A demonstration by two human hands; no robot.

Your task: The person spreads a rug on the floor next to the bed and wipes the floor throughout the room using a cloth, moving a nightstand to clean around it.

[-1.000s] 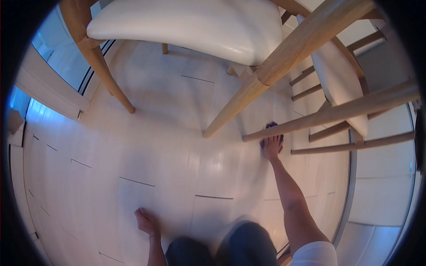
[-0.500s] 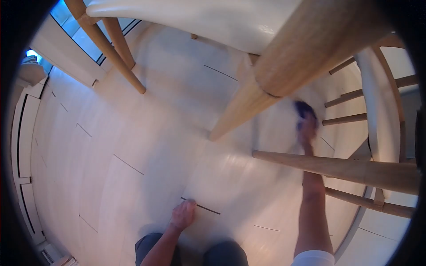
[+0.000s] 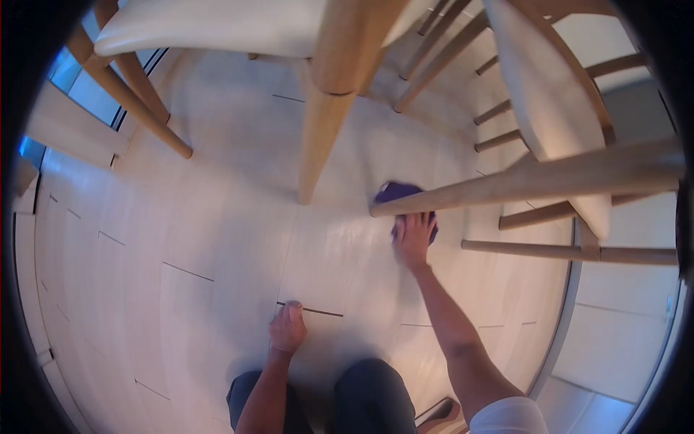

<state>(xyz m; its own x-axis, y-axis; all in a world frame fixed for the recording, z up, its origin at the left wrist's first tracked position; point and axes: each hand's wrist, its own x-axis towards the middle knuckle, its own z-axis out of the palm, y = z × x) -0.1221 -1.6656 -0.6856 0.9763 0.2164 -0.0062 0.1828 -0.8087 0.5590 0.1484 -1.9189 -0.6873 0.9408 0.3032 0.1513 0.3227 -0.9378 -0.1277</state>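
Note:
A dark purple cloth [image 3: 395,191] lies bunched on the pale wooden floor [image 3: 217,239]. My right hand [image 3: 413,237] presses on it, fingers over the fabric, just behind the tip of a slanting wooden chair leg [image 3: 491,191]. That leg crosses in front of the cloth and hides part of it. Closed into a fist, my left hand [image 3: 288,330] rests on the floor in front of my knees, beside a dark seam between boards. Nothing shows in its fingers.
A thick wooden leg [image 3: 323,137] stands ahead, close to the cloth. A white-seated chair [image 3: 217,27] is at the upper left, and another chair [image 3: 549,94] stands at the right among several legs. White cabinet fronts [image 3: 614,325] line the right side.
My right hand has moved left and nearer with the cloth, now by the chair leg's tip. The view has shifted right. My left fist stays on the floor.

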